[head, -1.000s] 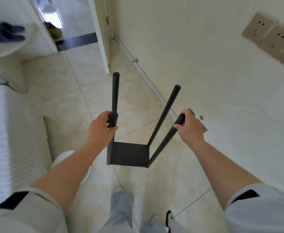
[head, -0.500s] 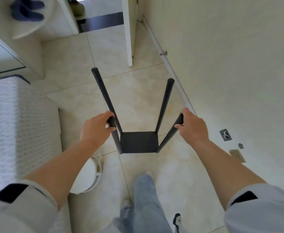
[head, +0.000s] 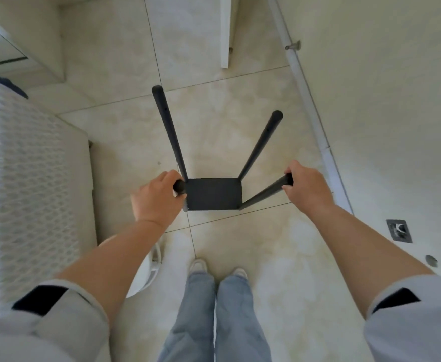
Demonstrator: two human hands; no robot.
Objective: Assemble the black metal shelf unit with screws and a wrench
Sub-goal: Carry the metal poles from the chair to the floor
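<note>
The black metal shelf unit stands upright over the tiled floor in front of my feet, seen from above: a square black shelf plate with black posts rising from its corners. My left hand grips the top of the near left post. My right hand grips the top of the near right post. The two far posts lean away from me with bare tops. No screws or wrench are in view.
A white patterned cabinet or box stands close on the left, a white round object beside it under my left arm. The wall runs along the right, with a door stop and a floor drain. A door edge is ahead.
The view has tipped further down and the shelf unit now stands squarely before my feet, nearer the floor. Both hands keep their hold on the near posts.
</note>
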